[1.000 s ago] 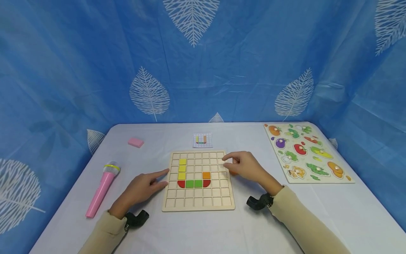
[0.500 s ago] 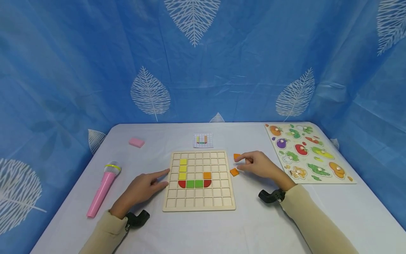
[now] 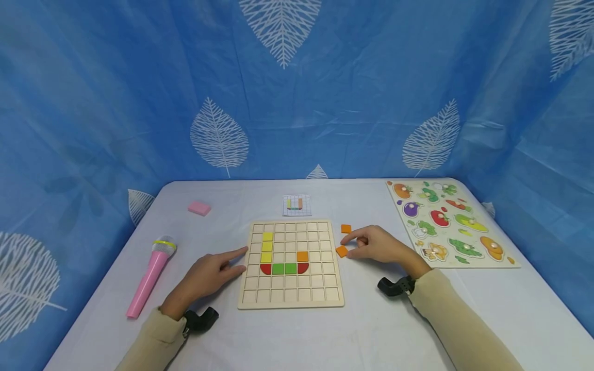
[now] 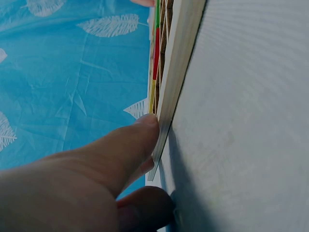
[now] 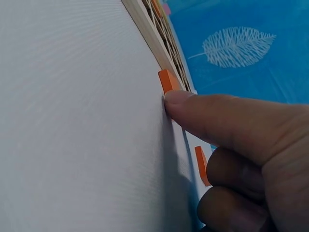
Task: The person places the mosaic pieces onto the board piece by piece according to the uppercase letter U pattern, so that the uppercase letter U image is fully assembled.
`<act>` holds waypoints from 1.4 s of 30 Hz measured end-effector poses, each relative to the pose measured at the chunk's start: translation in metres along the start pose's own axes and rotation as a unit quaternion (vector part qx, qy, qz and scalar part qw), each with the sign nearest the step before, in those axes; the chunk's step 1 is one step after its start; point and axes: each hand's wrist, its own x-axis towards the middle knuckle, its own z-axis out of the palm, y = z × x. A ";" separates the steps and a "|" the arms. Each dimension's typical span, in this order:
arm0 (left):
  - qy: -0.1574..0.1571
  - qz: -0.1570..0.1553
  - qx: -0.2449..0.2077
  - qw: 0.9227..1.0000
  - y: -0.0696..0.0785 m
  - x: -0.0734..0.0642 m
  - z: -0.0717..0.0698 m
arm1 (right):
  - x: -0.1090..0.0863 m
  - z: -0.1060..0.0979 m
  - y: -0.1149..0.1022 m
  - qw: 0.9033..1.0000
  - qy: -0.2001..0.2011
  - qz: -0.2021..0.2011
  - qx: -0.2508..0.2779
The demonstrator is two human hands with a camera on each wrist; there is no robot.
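A wooden grid board [image 3: 290, 299] lies in the middle of the table, with yellow tiles [image 3: 266, 246], green tiles [image 3: 284, 268], red corner pieces [image 3: 265, 269] and one orange tile [image 3: 302, 256] set in it. My left hand [image 3: 206, 273] rests at the board's left edge, thumb and index finger stretched against it. At the board's right side my right hand [image 3: 380, 245] touches a loose orange tile [image 3: 341, 252] with the thumb [image 5: 178, 98]; the index fingertip is just beyond the tile, its contact hidden in the right wrist view. A second loose orange tile [image 3: 346, 229] lies farther back.
A small pattern card [image 3: 297, 205] lies behind the board. The pink microphone [image 3: 150, 278] and a pink block [image 3: 199, 208] are on the left. At the right lies a vegetable puzzle board [image 3: 450, 226]. A blue curtain [image 3: 297, 103] hangs around the table.
My right hand has moved right from the board's right edge, and its thumb has come down to the nearer loose orange tile. Both loose tiles are now uncovered. The left hand stays put.
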 end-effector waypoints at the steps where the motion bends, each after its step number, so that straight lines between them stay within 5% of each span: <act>1: 0.000 -0.002 -0.001 1.000 0.000 0.000 0.000 | 0.000 0.000 0.000 1.000 0.000 -0.001 -0.001; 42: 0.003 0.006 0.000 1.000 -0.002 -0.001 0.001 | 0.001 0.003 0.001 1.000 0.010 0.013 -0.002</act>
